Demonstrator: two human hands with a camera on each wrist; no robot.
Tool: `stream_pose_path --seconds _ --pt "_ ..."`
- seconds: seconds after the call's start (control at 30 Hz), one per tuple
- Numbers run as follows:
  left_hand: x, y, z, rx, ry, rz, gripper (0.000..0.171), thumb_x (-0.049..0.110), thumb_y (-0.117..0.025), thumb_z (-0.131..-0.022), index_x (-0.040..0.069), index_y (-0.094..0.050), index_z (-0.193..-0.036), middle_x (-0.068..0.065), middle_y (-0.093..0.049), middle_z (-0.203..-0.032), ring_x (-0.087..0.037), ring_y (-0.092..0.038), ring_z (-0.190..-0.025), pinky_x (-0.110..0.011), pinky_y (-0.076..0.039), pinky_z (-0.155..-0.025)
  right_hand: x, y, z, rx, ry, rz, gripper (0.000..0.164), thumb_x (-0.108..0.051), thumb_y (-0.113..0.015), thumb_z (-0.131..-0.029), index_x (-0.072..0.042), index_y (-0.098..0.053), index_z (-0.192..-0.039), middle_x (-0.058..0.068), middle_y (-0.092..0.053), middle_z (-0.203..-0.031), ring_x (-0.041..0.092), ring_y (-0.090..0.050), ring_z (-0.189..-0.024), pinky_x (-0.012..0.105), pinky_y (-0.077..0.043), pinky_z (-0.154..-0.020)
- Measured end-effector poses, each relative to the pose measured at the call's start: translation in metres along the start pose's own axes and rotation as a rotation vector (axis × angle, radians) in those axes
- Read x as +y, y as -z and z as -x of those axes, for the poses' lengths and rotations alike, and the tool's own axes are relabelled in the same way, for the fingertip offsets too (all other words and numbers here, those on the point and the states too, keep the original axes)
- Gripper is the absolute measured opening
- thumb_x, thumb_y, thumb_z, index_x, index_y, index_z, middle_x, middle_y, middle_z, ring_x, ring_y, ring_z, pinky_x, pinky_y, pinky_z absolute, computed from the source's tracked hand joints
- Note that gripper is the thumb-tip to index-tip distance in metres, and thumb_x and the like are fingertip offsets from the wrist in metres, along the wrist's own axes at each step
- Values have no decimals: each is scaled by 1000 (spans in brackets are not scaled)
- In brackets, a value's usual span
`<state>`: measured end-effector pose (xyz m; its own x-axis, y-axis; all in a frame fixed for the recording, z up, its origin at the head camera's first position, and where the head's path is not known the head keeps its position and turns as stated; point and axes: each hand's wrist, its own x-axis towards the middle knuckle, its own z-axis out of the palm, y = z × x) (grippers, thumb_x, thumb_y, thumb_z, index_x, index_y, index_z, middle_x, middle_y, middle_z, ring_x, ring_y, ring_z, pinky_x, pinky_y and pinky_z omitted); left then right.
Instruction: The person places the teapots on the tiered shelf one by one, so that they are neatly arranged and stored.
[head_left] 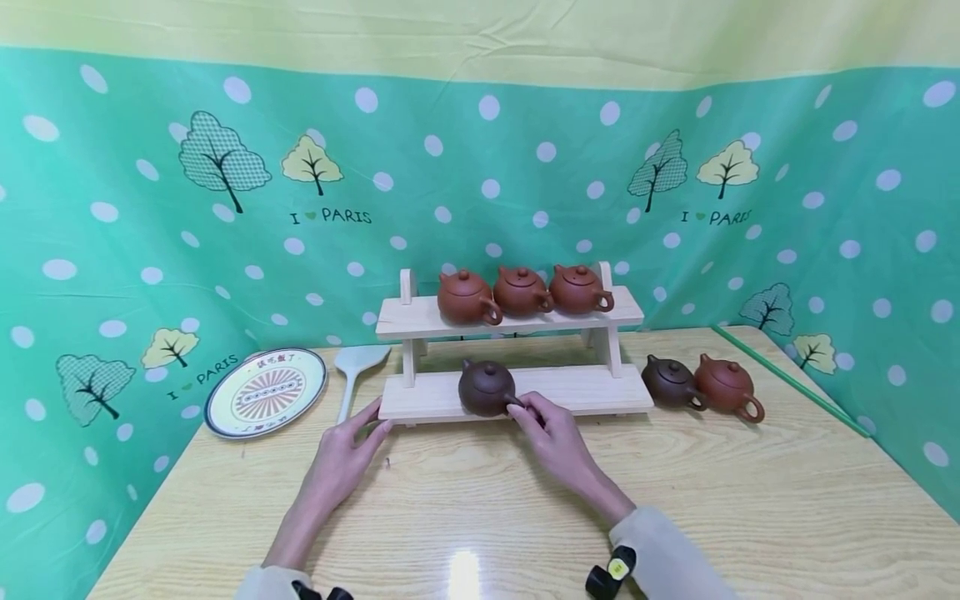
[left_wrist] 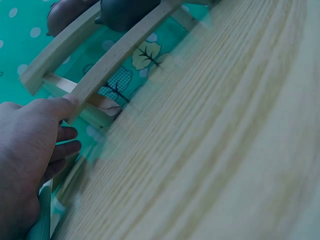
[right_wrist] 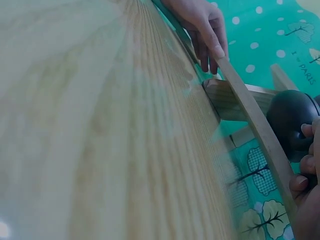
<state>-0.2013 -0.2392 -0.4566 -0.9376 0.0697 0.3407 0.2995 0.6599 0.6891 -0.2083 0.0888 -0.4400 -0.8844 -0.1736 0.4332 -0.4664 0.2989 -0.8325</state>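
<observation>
At the lower shelf (head_left: 585, 386), a dark teapot (head_left: 486, 388) in hand

Near the front edge of the board, the dark teapot sits upright, its loop handle pinched between the thumb and fingers of the right hand (head_left: 553, 437). The left hand (head_left: 341, 461) touches the shelf's left front corner, fingers mostly straight and loose; it seems to steady the wood. I judge the step to be the positioning of this pot, though whether it is being set down or lifted I cannot tell, nor whether its full weight is on the board. If it is being set down, the next move calls for sliding it back a little, keeping it level, and slipping the fingers cleanly from the loop.

The pot is round-bellied and matte, like unglazed clay, with a knobbed lid and a short spout pointing left. Three reddish-brown teapots (head_left: 519, 292) of the same squat form line the upper shelf (head_left: 626, 307). Both boards are pale, smooth, straight-edged wood. Right of the stand, another dark teapot (head_left: 666, 383) and a reddish teapot (head_left: 724, 390) stand close together on the wood-grained table (head_left: 465, 492). To the left are a glossy, blue-rimmed plate (head_left: 266, 393) and a pale, flat-bladed spatula (head_left: 358, 360).
</observation>
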Motion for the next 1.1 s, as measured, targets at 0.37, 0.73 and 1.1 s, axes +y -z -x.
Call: stream_pose_path --seconds 0.37,0.73,1.1 --pt "-1 0 1 12 -17 -6 54 30 -69 -102 3 -56 -147 -19 -68 -130 -41 -59 -127 -59 -41 -111 -1 -4 -3 -15 13 39 17 -15 -64 -105 -2 -69 -95 -8 -47 -67 6 -40 -57 20 -31 -51" --pt "-1 0 0 13 -25 3 54 29 -69 -103 3 -55 -148 -19 -68 -130 -40 -60 -126 -59 -41 -111 -5 -7 -6 -14 29 54 18 -17 -63 -106 -4 -69 -95 -9 -47 -67 6 -41 -58 21 -32 -52" --pt "-2 -1 1 15 -23 6 54 30 -69 -102 3 -56 -147 -19 -68 -130 -39 -59 -127 -58 -41 -110 -7 -11 -9 10 29 60 12 -14 -67 -103 -7 -70 -94 -11 -45 -67 5 -41 -58 22 -33 -52"
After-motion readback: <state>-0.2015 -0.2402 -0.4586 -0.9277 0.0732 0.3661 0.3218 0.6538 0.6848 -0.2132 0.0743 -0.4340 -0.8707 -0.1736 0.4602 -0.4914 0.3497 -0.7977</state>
